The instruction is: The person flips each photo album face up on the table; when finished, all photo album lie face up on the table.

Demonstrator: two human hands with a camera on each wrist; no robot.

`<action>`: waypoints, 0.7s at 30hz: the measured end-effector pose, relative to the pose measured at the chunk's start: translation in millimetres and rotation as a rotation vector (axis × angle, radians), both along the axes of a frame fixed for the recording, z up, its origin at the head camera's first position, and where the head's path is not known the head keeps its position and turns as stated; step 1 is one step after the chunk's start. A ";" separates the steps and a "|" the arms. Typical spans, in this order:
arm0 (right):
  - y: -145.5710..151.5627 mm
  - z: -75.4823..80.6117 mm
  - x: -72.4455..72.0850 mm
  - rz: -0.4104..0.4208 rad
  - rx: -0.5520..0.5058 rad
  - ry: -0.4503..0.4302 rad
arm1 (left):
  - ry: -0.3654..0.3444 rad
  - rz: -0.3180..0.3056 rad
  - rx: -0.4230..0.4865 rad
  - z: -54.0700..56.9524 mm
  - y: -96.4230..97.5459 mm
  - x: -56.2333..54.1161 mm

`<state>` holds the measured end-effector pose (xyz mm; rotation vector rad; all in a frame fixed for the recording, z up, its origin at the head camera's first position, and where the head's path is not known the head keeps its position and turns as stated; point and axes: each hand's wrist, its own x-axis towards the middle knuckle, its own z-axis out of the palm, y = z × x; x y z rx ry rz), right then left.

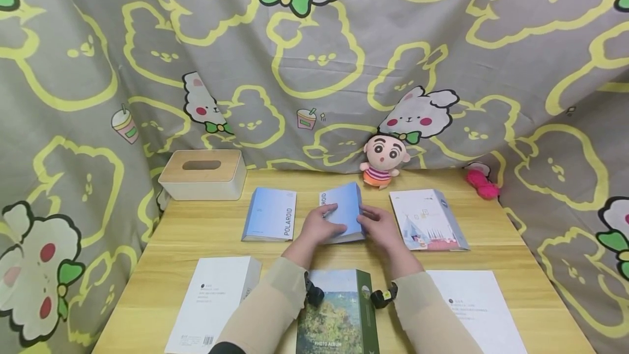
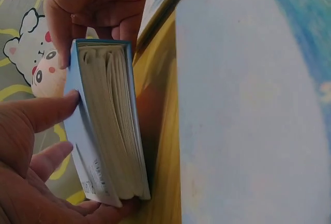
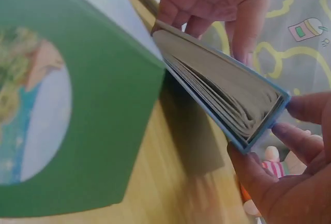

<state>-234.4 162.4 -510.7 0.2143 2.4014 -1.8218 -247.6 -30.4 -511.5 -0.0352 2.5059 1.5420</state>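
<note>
A blue photo album [image 1: 348,206] marked POLAROID is between my two hands near the middle of the table. On its left side, my left hand [image 1: 320,226] grips it, with the thumb on the cover. The right hand [image 1: 380,224] holds the spine side, its fingers and thumb at the edge in the right wrist view. Page edges [image 2: 108,115] face the left wrist camera. The album sits tilted; whether it touches the table cannot be told. Nearer me, a green-spined PHOTO ALBUM [image 1: 329,310] lies below my wrists.
Another blue POLAROID album [image 1: 270,214] lies to the left, a tent-pictured album [image 1: 425,220] to the right. White albums [image 1: 208,299] [image 1: 476,310] flank the front. Along the back are a tissue box [image 1: 203,176], a plush doll [image 1: 383,160] and a pink item [image 1: 482,183].
</note>
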 end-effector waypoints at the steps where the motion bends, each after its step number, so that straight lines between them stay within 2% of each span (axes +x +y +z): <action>1: 0.3 1.6 0.0 -0.004 -0.002 0.005 | -0.006 -0.003 0.007 0.2 0.0 0.2; 8: 1.8 6.9 0.8 -0.037 -0.012 0.048 | -0.027 -0.024 0.046 1.5 1.4 1.8; 16: 4.3 10.1 4.6 -0.050 -0.003 0.083 | -0.031 -0.066 0.009 7.1 5.3 4.7; 21: 4.5 11.0 6.4 -0.047 0.001 0.094 | -0.003 -0.071 0.008 8.4 7.7 5.2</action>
